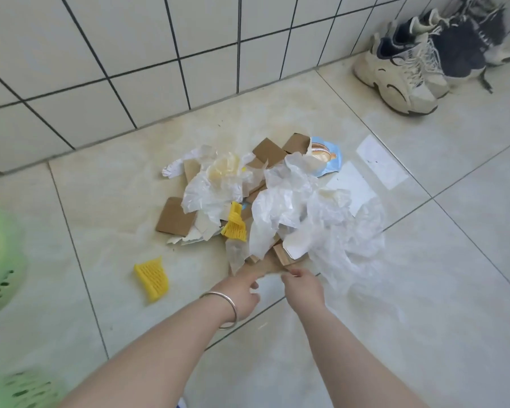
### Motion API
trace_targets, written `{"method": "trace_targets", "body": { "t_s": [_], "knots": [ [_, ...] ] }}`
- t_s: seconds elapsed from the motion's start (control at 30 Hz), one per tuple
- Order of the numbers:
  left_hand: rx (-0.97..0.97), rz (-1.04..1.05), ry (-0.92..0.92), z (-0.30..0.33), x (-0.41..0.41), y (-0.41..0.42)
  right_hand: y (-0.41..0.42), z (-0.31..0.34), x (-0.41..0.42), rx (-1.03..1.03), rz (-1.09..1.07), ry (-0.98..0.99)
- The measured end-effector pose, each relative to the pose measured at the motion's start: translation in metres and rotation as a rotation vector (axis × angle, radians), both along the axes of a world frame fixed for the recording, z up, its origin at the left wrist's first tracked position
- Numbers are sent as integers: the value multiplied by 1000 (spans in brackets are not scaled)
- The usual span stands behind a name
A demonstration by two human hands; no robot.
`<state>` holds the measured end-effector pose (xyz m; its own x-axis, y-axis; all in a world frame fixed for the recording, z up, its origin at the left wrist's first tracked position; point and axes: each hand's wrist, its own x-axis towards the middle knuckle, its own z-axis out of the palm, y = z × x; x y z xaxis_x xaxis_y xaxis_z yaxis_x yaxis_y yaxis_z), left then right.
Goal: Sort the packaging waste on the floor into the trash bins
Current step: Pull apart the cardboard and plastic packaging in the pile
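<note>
Head view, hands [273,285] touching cardboard [270,265]

Two yellow foam nets [152,278] [235,222]; one blue snack wrapper [327,160]; two green bins [0,260] [27,387]; two hands [242,290] [304,285]; one bracelet [227,307]. Shoes [401,69], cardboard pieces [175,216]: count unclear.

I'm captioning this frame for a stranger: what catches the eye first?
A heap of crumpled white plastic and brown cardboard scraps sits mid-floor, with both hands, left hand and right hand, reaching into its near edge. A bright yellow foam net lies apart to the left.
</note>
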<state>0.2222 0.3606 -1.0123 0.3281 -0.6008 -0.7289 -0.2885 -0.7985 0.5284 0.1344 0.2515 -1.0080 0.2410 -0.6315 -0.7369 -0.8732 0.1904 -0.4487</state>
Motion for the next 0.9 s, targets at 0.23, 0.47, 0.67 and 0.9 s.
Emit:
{"method": "trace_targets", "body": {
  "t_s": [0.23,0.47,0.67,0.9],
  "knots": [
    [-255,349,-95,-10,5,-44,-39,-31,16,62,-333,24],
    [-296,299,-326,-14,33,-59,-49,-50,34,-7,-443,25],
    [-419,399,-467,-17,38,-70,-63,-49,40,25,-631,-116],
    [-123,270,-512,-36,58,-84,-83,-37,50,176,-717,-86]
  ]
}}
